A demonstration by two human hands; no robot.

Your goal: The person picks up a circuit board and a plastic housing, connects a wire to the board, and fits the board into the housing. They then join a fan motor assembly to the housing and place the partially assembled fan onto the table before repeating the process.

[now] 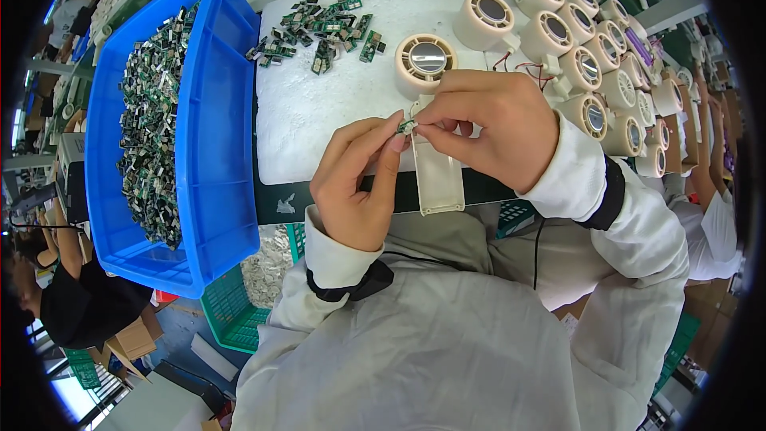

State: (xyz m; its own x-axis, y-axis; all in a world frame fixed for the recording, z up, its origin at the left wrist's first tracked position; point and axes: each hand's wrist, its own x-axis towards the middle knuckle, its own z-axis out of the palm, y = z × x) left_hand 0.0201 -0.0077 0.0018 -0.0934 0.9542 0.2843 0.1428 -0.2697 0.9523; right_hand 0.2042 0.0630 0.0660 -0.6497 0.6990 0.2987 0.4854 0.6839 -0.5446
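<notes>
pinching the small circuit board point(405, 127) w/ your l hand point(351, 187), you've got it by the upper end of the cream handle point(440, 179); r hand point(499, 124) fingers are closed beside it, can't tell on what exactly. hold by edges, press lightly & brace both wrists so nothing slips.

- Bin point(211, 136): smooth, glossy blue plastic
- Loose circuit boards point(345, 25): green, dotted with shiny metal parts
- Held circuit board point(406, 126): green, glinting with metal
- Round housings point(480, 30): smooth cream plastic, low sheen
- Centre discs point(428, 57): glossy, mirror-like
- Handle shell point(439, 182): smooth cream plastic
- White pad point(319, 116): matt, faintly rough, foam-like
- Sleeves point(648, 227): matt, creased cloth
</notes>
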